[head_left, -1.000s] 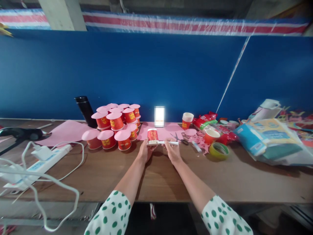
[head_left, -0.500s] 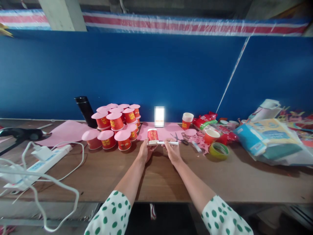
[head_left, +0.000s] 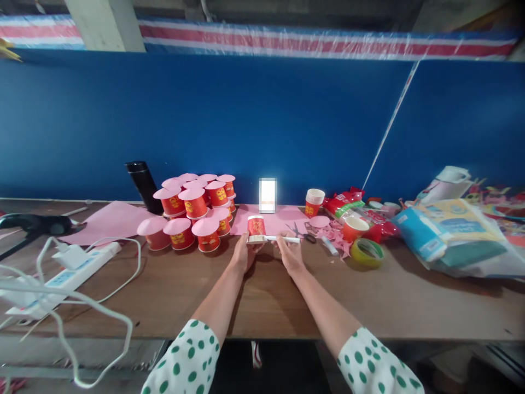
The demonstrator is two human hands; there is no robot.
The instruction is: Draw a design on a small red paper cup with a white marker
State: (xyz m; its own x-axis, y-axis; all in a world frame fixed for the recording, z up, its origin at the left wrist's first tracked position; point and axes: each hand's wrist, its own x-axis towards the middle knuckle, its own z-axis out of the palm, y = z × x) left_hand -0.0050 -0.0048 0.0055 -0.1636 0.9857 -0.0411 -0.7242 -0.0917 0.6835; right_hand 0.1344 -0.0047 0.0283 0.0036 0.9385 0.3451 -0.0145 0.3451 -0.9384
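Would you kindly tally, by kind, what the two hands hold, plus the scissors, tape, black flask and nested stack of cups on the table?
Cup in left hand: 1
White stick in right hand: 1
Scissors: 1
Tape roll: 1
Black flask: 1
Nested stack: 1
Total: 6

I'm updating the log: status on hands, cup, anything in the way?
Left hand holding cup. Right hand holding pen, tip by cup. Scissors near right hand, not between pen and cup.

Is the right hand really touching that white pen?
Touching. The head view shows the fingers of the right hand pinching the white pen, with its ends sticking out on both sides.
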